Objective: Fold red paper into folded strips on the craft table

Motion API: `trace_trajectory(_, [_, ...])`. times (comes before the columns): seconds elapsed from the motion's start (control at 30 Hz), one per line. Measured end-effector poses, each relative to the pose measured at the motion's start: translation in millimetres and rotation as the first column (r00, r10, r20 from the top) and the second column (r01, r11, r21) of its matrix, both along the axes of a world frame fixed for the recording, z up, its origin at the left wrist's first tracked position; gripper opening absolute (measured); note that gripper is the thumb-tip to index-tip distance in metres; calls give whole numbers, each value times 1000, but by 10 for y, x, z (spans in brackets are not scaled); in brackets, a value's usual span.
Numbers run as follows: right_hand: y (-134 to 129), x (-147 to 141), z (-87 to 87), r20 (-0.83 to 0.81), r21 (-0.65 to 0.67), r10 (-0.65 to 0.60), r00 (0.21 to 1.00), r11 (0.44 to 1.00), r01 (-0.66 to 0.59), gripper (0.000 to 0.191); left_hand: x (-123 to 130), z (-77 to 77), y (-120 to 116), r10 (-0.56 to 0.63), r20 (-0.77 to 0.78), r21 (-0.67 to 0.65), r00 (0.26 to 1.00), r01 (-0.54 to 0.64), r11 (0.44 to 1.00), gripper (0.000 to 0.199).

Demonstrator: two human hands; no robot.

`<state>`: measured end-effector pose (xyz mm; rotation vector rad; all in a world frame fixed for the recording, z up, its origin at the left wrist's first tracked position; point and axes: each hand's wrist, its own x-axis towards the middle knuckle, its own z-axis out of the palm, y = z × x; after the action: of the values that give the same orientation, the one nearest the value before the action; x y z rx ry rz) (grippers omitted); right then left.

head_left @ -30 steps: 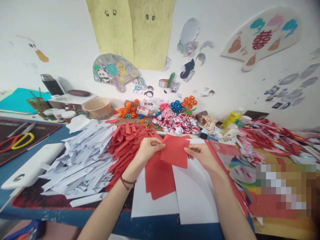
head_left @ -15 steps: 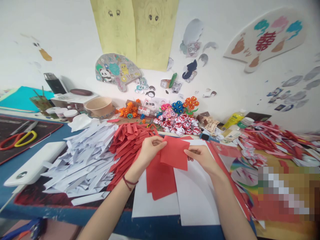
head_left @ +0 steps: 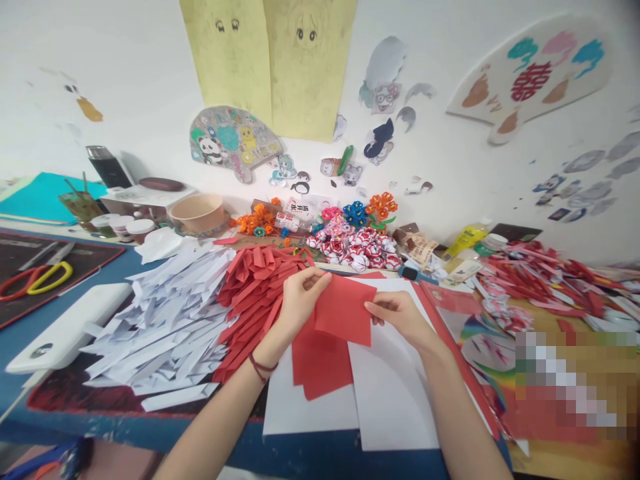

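Observation:
Between my two hands a piece of red paper (head_left: 345,310) is held up, slightly tilted. My left hand (head_left: 304,297) pinches its upper left corner between thumb and fingers. At its right edge my right hand (head_left: 397,313) grips it the same way. Under it more red paper sheets (head_left: 323,370) lie overlapping on white paper sheets (head_left: 395,400). To the left of my left hand is a heap of folded red paper strips (head_left: 250,287), and beyond that a heap of folded white paper strips (head_left: 165,320).
On the left are scissors (head_left: 50,277) on a dark mat and a white power bank (head_left: 70,327) with a cable. Paper flowers (head_left: 355,247), a bowl (head_left: 197,213) and jars line the wall. Red and white scraps (head_left: 560,280) pile up at the right.
The red paper and both hands have shifted slightly to the left, and the paper's lower edge sits a little lower. Both hands keep their hold.

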<state>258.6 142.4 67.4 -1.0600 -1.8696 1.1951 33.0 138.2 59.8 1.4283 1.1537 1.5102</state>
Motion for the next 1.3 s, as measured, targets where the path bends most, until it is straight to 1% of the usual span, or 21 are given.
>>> trace_trajectory(0.1, [-2,1,1,-1,7,-1,1000,1000,1,33,5,40,-21,-8,-30,20,1000,9,1000,27])
trace_trajectory(0.23, [-2,1,4,5,8,4,1000,1000,-4,33,-3,69,-35,52,-152,37,987,-47,998,30])
trace_trajectory(0.33, [-10,-2,12,1,7,14,1000,1000,-14,33,-14,64,-29,55,-180,39,982,-49,998,29])
trace_trajectory(0.57, [5,9,-5,-24,-10,-19,1000,1000,19,32,4,8,-9,66,-253,-33,965,-76,997,27])
trace_trajectory(0.63, [16,18,-17,-48,-19,-34,998,999,33,32,9,-17,-1,35,-216,-55,976,-48,997,30])
trace_trajectory(0.77, [24,22,-19,-80,-27,-63,995,998,61,33,6,-49,9,-11,-83,-95,997,3,995,33])
trace_trajectory(0.9, [11,2,11,-101,4,-90,991,996,91,37,8,-18,-7,-49,-79,-70,996,44,997,30])
trace_trajectory(1.0, [7,-9,24,-114,26,-98,989,994,102,40,23,25,-27,-36,-55,-53,998,33,998,30])
trace_trajectory(1.07, [13,-8,21,-123,33,-112,986,993,117,39,34,35,-35,-43,-82,-55,996,38,998,32])
trace_trajectory(1.17, [25,3,10,-132,37,-125,983,991,131,38,43,3,-33,-83,-179,-98,980,66,993,40])
trace_trajectory(1.23, [31,10,7,-131,29,-114,985,993,119,37,43,-37,-25,-90,-217,-123,972,64,990,44])
trace_trajectory(1.3, [35,11,8,-121,9,-88,989,996,90,36,40,-72,-14,-75,-223,-125,972,48,991,45])
